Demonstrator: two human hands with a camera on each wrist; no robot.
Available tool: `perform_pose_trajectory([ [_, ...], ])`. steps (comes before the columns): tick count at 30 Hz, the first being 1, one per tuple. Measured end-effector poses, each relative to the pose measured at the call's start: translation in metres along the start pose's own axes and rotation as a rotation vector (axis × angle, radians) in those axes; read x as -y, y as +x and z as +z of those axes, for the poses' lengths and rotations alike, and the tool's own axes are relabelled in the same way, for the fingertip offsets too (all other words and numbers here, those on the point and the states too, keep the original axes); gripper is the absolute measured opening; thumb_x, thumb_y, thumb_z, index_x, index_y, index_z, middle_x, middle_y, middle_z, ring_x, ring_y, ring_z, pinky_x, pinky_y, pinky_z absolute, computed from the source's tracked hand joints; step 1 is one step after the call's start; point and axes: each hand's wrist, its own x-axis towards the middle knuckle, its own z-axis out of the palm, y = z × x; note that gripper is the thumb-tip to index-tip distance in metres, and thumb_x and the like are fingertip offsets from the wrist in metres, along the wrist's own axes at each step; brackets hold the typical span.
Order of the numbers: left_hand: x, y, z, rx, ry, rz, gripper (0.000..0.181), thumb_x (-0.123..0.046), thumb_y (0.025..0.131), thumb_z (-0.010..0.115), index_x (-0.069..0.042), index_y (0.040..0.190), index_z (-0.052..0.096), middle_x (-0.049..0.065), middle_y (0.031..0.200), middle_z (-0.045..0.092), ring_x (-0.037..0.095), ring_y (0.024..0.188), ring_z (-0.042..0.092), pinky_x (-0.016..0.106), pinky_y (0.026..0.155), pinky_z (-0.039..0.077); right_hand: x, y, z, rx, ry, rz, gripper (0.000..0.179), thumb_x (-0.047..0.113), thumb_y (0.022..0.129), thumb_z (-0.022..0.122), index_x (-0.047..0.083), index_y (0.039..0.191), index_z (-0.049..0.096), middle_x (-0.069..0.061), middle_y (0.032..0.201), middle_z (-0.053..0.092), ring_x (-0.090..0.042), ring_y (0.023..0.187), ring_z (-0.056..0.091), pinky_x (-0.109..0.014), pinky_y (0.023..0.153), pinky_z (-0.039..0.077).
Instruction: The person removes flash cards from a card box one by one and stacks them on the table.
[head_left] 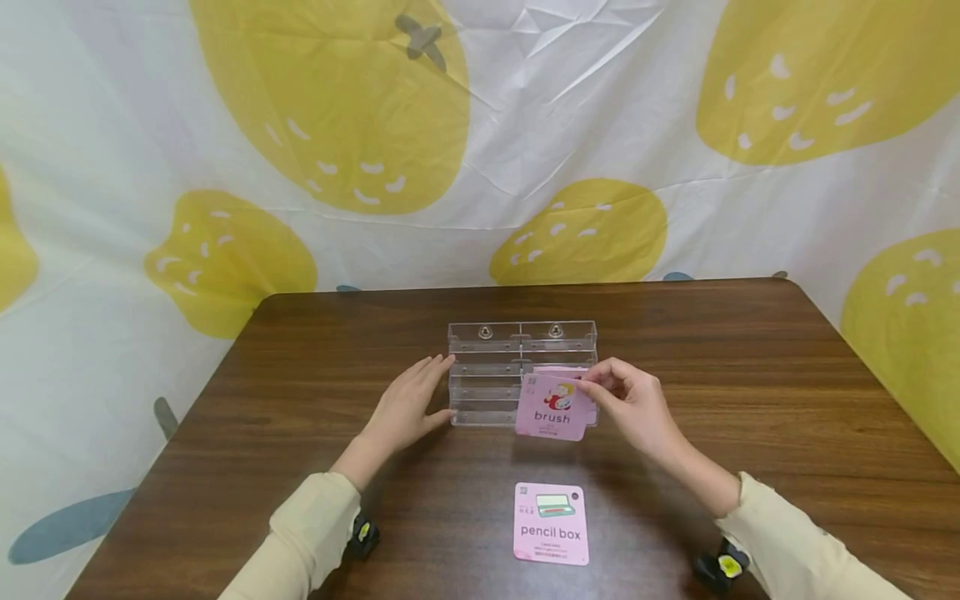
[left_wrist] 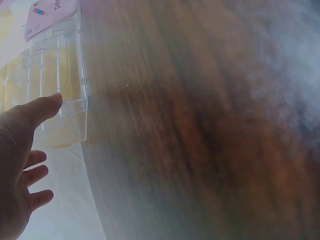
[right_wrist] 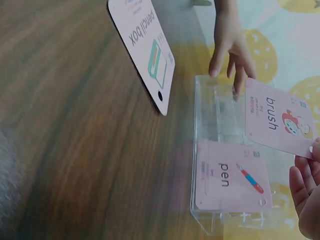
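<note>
Between thumb and fingers my right hand [head_left: 630, 404] pinches a pink card printed "brush" [head_left: 551, 407] by its upper corner. The card hangs in front of the right column of a clear plastic tiered rack [head_left: 486, 398]. In the right wrist view a pink "pen" card [right_wrist: 232, 175] stands in that rack, below the brush card's level. My left hand [head_left: 408, 404] rests at the rack's left side, fingers fairly straight and spread, thumb at the lower front corner. A pink "pencil box" card [head_left: 551, 523] lies flat on the table, nearer to me than the rack.
All this is on a dark brown wooden table [head_left: 322, 350] with rounded far corners. Behind it hangs a white cloth [head_left: 375, 250] with yellow lemon prints. A black wrist device [head_left: 726, 567] sits beneath the right sleeve, another [head_left: 363, 535] beneath the left.
</note>
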Motion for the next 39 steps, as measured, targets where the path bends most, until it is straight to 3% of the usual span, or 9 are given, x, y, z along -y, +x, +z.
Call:
perform_pose_trajectory([
  [7,-0.002,0.001,-0.002,0.002,0.001,0.003,0.076,-0.029,0.076,0.073,-0.007,0.139,0.035,0.020,0.134,0.044,0.033,0.125,0.039,0.045,0.103,0.033,-0.001,-0.009,0.002,0.028,0.025,0.024,0.005,-0.004,0.081,0.063,-0.008,0.079,0.060,-0.017,0.066,0.061,-0.010,0.053,0.052,-0.017,0.046,0.044],
  [17,-0.005,0.001,-0.006,-0.008,-0.005,0.016,0.076,-0.028,0.075,0.073,-0.006,0.138,0.037,0.020,0.134,0.044,0.033,0.124,0.040,0.046,0.102,0.034,-0.027,-0.021,0.008,0.046,0.009,0.088,0.004,0.003,0.080,0.067,0.002,0.079,0.063,-0.005,0.065,0.064,-0.008,0.056,0.054,-0.019,0.051,0.045],
  [26,-0.003,0.001,-0.004,-0.010,0.007,0.015,0.075,-0.029,0.076,0.073,-0.005,0.137,0.037,0.020,0.133,0.045,0.034,0.124,0.041,0.046,0.101,0.034,-0.023,-0.030,0.013,0.094,0.041,0.161,0.004,0.002,0.080,0.065,-0.001,0.079,0.062,-0.007,0.065,0.062,-0.013,0.054,0.055,-0.025,0.048,0.049],
  [39,-0.004,0.000,-0.003,0.002,-0.002,0.008,0.075,-0.027,0.076,0.073,-0.004,0.137,0.037,0.021,0.133,0.044,0.035,0.124,0.040,0.046,0.102,0.033,-0.029,-0.047,0.014,0.183,0.046,0.247,0.007,0.003,0.080,0.066,-0.002,0.081,0.062,-0.008,0.068,0.063,-0.009,0.053,0.055,-0.026,0.047,0.052],
])
